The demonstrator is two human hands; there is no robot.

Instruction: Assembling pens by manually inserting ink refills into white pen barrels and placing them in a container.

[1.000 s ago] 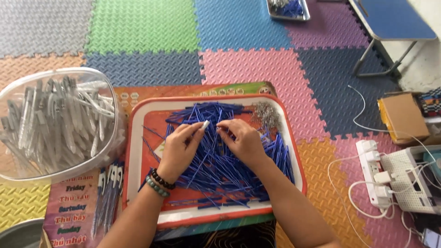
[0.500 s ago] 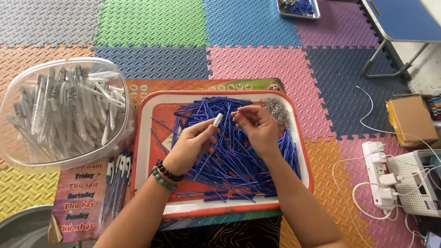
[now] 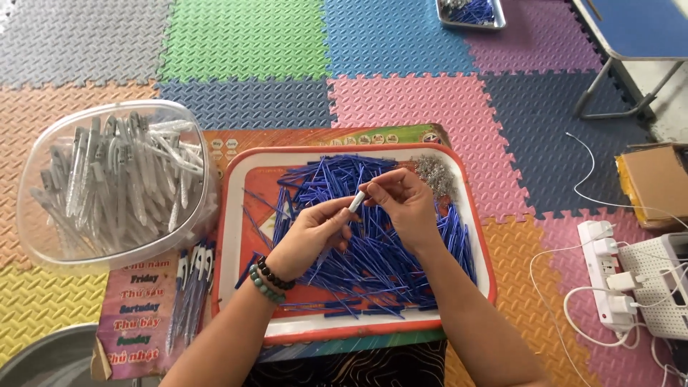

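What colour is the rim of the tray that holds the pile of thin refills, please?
Orange-red, around a white inner border; the tray shows clearly in the head view.

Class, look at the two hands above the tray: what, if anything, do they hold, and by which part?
Both hands share one pale pen barrel. The left hand grips its lower part; the right hand pinches its upper end with the fingers, above the red-rimmed tray of blue refills.
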